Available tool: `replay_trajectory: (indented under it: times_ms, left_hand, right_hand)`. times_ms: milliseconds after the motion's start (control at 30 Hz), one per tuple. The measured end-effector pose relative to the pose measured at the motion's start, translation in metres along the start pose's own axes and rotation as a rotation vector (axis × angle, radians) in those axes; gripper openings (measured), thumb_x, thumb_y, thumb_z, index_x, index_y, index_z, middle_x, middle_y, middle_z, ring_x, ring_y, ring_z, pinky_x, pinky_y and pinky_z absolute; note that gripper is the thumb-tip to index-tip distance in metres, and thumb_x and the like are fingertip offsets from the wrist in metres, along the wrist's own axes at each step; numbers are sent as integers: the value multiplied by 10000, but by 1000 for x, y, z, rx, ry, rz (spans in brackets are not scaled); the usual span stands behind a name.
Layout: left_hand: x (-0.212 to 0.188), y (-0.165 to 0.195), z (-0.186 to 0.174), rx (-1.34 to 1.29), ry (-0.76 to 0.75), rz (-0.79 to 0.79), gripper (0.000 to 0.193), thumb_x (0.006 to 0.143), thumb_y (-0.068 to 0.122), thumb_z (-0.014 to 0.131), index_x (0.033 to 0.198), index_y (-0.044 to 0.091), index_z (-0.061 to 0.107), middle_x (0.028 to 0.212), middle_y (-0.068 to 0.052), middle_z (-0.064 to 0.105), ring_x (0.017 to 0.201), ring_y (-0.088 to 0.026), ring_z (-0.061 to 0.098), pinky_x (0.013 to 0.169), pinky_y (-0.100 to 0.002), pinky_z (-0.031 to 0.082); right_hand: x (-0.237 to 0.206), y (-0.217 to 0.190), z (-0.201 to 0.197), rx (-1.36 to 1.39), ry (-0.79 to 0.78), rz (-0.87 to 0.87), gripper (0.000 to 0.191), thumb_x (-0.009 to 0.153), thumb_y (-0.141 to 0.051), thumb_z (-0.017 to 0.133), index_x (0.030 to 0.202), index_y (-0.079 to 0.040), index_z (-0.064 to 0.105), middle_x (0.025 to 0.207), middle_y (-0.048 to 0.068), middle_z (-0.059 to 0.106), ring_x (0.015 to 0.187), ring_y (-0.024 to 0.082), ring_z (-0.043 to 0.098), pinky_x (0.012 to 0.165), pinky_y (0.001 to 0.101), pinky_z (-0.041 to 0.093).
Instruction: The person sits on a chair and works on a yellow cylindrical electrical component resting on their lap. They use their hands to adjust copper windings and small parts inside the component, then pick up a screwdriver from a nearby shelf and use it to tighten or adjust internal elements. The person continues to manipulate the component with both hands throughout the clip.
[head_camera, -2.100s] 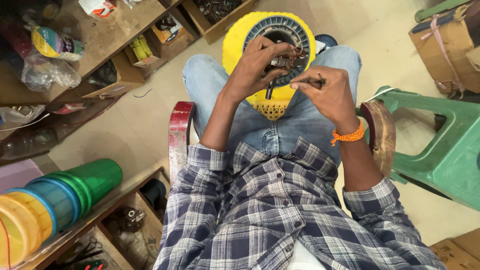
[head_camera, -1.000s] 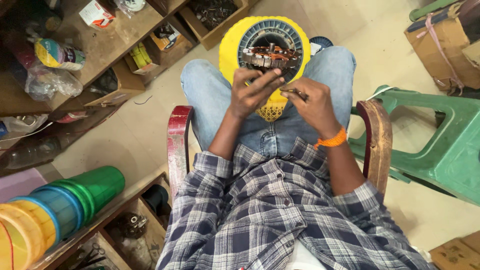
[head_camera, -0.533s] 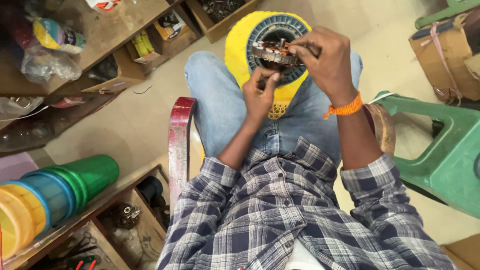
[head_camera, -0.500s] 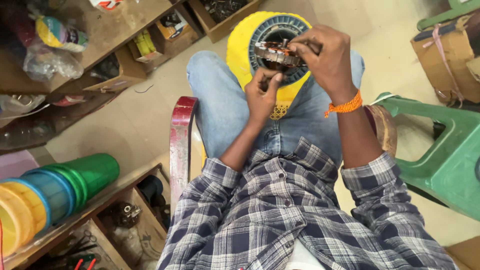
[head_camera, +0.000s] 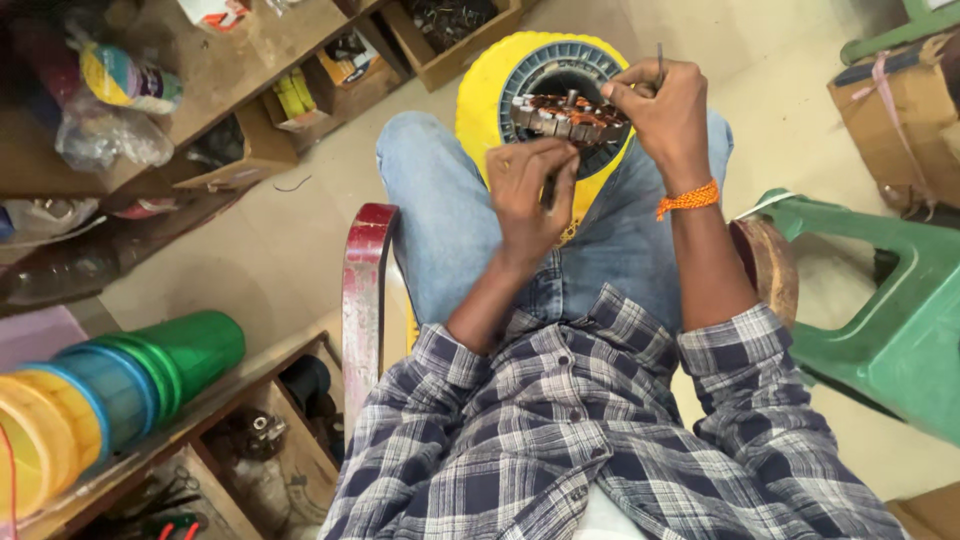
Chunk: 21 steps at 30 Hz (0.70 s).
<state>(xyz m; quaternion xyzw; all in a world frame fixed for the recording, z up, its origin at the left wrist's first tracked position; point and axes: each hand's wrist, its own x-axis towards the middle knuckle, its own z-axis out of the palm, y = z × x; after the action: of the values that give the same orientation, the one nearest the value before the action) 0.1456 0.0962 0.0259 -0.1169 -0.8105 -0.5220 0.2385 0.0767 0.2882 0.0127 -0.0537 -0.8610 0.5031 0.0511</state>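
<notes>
Since half a second ago your left hand (head_camera: 530, 190) has risen from the lower edge of the yellow fan motor housing (head_camera: 480, 100) to the near side of the copper-wound stator (head_camera: 570, 118). Its fingers are curled against the windings, though you cannot tell whether they pinch anything. Your right hand (head_camera: 668, 118) has stayed at the stator's right edge and is now clenched on a thin metal rod (head_camera: 659, 62) that sticks upward. The stator sits inside the housing at the upper centre of the frame, resting on your knees, directly between the two hands and touching both.

You sit on a chair with a red armrest (head_camera: 362, 290) at centre left. The pale floor (head_camera: 270, 250) spreads around it. Wooden shelves (head_camera: 230, 60) with packets fill the upper left, stacked coloured plastic tubs (head_camera: 120, 385) lie at lower left, and a green plastic stool (head_camera: 890, 310) stands at right.
</notes>
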Motion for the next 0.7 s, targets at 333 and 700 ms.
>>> replay_trajectory:
  times_ms: [333, 700]
  left_hand:
    - [69, -56, -12, -176, -555, 229, 889, 820, 145, 907, 1557, 146, 411, 1269, 46, 740, 1162, -218, 643, 996, -357, 439]
    - [34, -24, 3, 98, -318, 179, 647, 844, 108, 856, 1429, 203, 595, 1270, 18, 728, 1131, -185, 653, 976, -336, 444]
  right_hand:
    - [-1, 81, -44, 620, 574, 323, 285, 1040, -190, 765, 1207, -1, 633, 755, -20, 573, 548, 89, 471, 492, 295, 433]
    - [-101, 10, -16, 421, 116, 235, 305, 1021, -124, 679, 1288, 24, 686, 971, 83, 741, 595, 83, 571, 501, 236, 459]
